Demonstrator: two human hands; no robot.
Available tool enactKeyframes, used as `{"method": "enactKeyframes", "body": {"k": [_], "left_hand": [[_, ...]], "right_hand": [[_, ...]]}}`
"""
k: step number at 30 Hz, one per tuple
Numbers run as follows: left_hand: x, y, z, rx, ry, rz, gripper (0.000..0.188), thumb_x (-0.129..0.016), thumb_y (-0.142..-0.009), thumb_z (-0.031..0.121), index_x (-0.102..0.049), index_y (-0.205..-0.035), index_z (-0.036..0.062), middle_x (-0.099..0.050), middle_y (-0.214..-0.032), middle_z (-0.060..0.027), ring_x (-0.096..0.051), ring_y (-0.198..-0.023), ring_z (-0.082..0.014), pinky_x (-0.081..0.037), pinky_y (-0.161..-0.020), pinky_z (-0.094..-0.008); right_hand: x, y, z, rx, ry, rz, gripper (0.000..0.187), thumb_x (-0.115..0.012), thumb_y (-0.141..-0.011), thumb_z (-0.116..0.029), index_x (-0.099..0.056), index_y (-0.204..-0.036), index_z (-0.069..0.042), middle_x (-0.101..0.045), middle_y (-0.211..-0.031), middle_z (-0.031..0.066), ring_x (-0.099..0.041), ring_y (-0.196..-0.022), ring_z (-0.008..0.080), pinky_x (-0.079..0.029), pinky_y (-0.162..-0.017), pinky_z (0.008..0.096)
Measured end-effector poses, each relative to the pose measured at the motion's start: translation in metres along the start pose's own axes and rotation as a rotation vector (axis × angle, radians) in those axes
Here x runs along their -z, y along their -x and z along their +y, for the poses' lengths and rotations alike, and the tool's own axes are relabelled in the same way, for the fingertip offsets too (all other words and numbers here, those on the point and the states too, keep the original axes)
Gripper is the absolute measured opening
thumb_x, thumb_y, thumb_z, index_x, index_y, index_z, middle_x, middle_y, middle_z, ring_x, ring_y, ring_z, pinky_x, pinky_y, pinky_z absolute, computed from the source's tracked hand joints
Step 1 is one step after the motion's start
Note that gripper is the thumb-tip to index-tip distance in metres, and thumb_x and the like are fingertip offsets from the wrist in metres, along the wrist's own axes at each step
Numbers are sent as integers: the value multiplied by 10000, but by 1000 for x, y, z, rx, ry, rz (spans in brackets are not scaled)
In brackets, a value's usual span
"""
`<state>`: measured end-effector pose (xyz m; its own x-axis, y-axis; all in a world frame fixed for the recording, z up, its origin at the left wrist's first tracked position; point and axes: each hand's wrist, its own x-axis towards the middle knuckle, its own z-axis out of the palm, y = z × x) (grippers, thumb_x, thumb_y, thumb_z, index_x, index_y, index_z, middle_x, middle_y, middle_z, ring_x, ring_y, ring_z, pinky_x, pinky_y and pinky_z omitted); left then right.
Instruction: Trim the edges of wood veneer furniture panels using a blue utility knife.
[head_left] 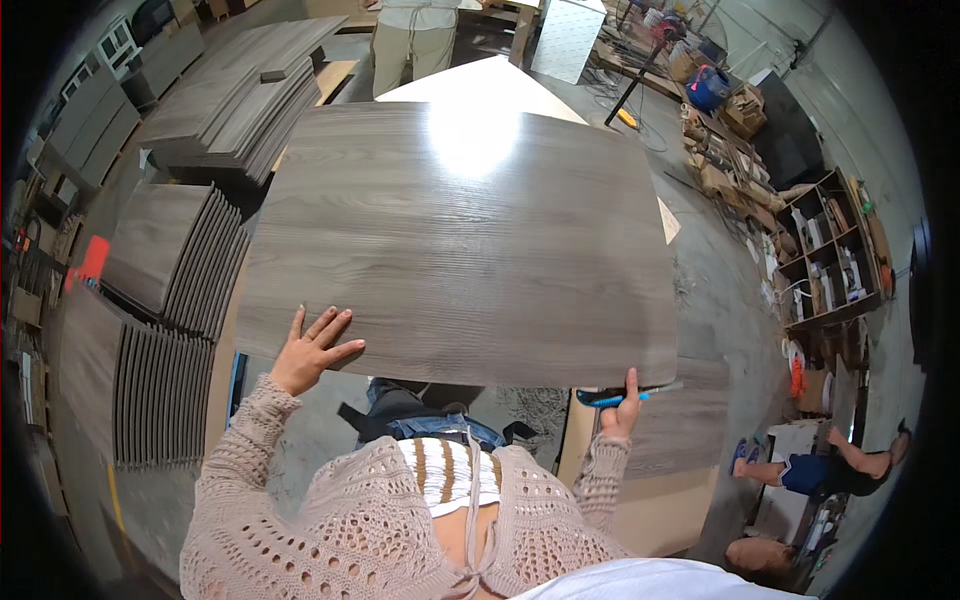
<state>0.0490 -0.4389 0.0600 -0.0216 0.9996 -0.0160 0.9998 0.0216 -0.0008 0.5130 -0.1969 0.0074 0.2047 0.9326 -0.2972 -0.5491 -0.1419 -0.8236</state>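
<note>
A large grey-brown wood-grain panel (450,260) lies flat in front of me, a bright glare on its far part. Near its front left corner my left hand (310,355) rests on top with the fingers spread. At the front right corner my right hand (622,412) is closed around a blue-handled utility knife (598,399), its thumb up against the panel's edge. The fingers of that hand are partly hidden, and I cannot tell whether the blade is out.
Panels stand in upright rows (165,390) at the left, with a flat stack (230,110) beyond. Under the panel shows a white sheet (550,95). One person (415,45) stands across from me, another (825,470) at the right near shelving (830,250). Another board (665,430) lies beside my right arm.
</note>
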Motion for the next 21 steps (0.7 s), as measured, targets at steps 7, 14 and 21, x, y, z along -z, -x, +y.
{"method": "enactKeyframes", "body": {"k": [7, 14, 21], "left_hand": [[45, -2, 12, -97, -26, -181, 741, -466, -847, -40, -321, -1356, 477, -205, -1516, 54, -238, -1382, -168, -182, -1107, -584], [150, -19, 45, -210, 11, -202, 725, -509, -824, -24, -311, -1404, 362, -241, -1504, -44, -282, -1366, -220, -236, -1113, -507], [274, 6, 48, -266, -24, 164, 537, -577, -756, 56, -515, -1275, 181, -558, -1265, -84, -572, -1120, -216, -462, -960, -334]], "right_hand": [[10, 49, -33, 65, 121, 241, 292, -702, -821, -193, -583, -993, 11, -606, -979, 95, -593, -848, 193, -503, -726, 351], [23, 66, -130, 390, 308, 460, 446, -688, -814, -318, -585, -1011, 69, -594, -995, 140, -587, -849, 219, -495, -717, 359], [47, 60, -238, 1431, 1059, 575, 415, -537, -915, -340, -619, -1125, 8, -587, -1168, 146, -598, -959, 238, -507, -789, 366]]}}
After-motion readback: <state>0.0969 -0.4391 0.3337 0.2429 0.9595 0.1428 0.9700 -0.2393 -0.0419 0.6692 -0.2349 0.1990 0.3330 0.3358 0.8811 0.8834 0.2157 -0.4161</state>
